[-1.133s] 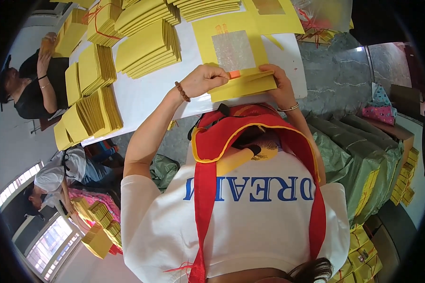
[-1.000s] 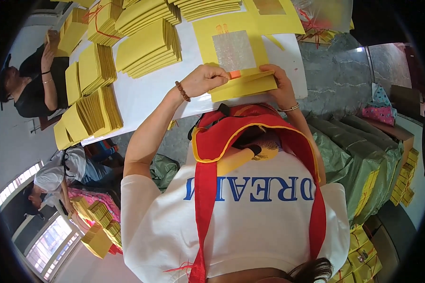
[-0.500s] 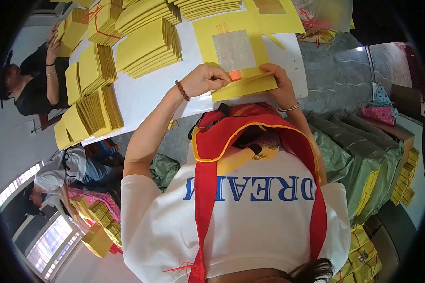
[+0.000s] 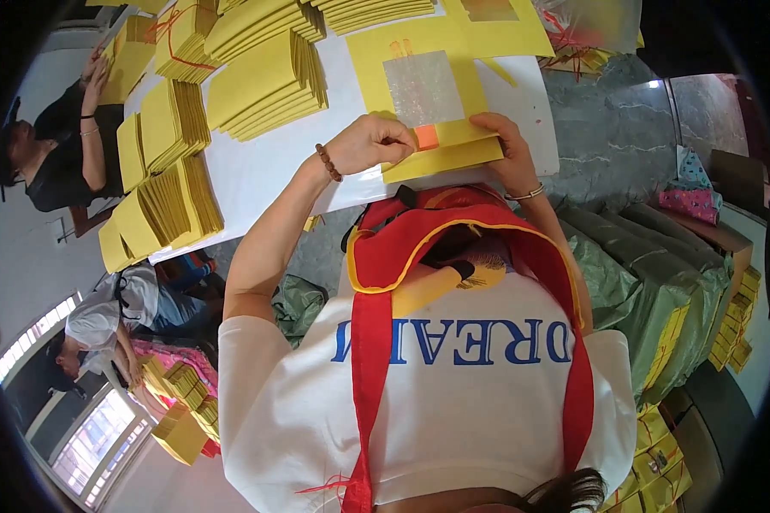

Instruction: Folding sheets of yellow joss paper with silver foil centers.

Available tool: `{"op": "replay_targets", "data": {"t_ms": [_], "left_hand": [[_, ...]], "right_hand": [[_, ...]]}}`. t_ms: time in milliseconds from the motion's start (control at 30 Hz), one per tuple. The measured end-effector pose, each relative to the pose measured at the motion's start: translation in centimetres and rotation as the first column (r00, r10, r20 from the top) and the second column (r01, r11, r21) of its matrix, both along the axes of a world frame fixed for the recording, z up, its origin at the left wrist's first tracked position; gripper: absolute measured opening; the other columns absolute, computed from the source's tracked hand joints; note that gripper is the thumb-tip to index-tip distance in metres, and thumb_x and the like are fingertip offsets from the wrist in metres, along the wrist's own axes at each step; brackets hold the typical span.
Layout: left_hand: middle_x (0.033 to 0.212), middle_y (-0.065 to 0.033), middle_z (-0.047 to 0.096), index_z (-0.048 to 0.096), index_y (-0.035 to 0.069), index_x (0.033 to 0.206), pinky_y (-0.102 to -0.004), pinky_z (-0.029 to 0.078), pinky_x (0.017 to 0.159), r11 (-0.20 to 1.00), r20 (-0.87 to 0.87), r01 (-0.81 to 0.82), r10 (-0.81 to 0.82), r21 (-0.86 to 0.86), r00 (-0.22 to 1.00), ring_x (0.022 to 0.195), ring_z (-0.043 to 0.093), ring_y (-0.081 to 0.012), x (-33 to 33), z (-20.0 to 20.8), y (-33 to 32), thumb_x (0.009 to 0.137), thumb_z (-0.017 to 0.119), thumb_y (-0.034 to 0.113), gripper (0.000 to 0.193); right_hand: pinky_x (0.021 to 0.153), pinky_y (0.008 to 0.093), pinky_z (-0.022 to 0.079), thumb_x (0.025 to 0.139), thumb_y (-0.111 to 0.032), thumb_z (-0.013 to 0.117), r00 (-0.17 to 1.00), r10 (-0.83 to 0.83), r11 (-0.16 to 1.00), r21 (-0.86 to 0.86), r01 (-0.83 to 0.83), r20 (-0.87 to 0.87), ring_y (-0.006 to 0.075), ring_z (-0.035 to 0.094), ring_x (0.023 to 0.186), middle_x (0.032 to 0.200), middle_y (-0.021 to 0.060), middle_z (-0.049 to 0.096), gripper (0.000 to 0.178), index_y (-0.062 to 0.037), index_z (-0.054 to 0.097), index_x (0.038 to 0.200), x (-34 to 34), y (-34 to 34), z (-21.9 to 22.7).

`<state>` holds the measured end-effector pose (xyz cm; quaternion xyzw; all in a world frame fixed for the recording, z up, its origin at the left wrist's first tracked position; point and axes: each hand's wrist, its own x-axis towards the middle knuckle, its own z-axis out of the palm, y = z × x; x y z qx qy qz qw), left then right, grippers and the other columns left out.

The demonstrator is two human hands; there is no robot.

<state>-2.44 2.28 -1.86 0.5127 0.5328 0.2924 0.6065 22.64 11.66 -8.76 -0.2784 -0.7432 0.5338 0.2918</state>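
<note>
A yellow paper sheet (image 4: 365, 73) lies at the table's front edge, with a silvery square (image 4: 423, 90) and a small orange-red patch (image 4: 425, 137) on it. Its near edge is turned up into a folded strip (image 4: 449, 160). My left hand (image 4: 370, 145) is closed, thumb and fingers pinched at the strip's left end beside the orange patch; the fingertips are partly hidden. At the right end my right hand (image 4: 513, 154) grips the strip, fingers on top of the fold and the rest curled behind the edge.
Stacks of folded yellow paper (image 4: 265, 85) fill the table's left and far side, one bundle (image 4: 184, 43) tied with red string. Another yellow sheet (image 4: 522, 30) overlaps at the far right. Green wrapped bales (image 4: 650, 282) stand right. Two other people (image 4: 60, 162) work at left.
The fold's upper edge has come down slightly near my right hand, and a little more of the orange patch shows. Both hands stay nearly in place.
</note>
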Motion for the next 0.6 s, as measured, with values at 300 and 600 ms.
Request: {"op": "replay_targets", "data": {"t_ms": [300,600], "left_hand": [[0.075,0.001,0.056,0.061,-0.001,0.086,-0.0204,0.041,0.061,0.998,-0.013,-0.058,0.058,-0.003,0.998,0.068,0.049,-0.0052,0.3,0.3,-0.3,0.083,0.056,0.009,0.011],[0.084,-0.0068,0.058,0.057,0.005,0.092,-0.0292,0.045,0.065,0.966,-0.243,0.104,-0.044,0.239,0.969,0.075,0.056,-0.0182,1.6,1.4,-1.0,0.079,0.066,0.022,0.023]], "right_hand": [[0.097,0.0313,0.034,0.063,0.005,0.059,0.998,-0.029,0.998,-0.052,0.026,-0.053,0.0241,0.045,0.111,0.113,0.0071,0.053,0.048,-0.0081,0.057,0.11,-0.2,-0.1,0.2],[0.097,0.0317,0.035,0.062,0.006,0.058,0.999,-0.029,1.0,-0.007,0.029,-0.023,0.0249,0.045,0.111,0.114,0.0083,0.053,0.05,-0.0071,0.056,0.111,-0.2,-0.1,0.2]]}}
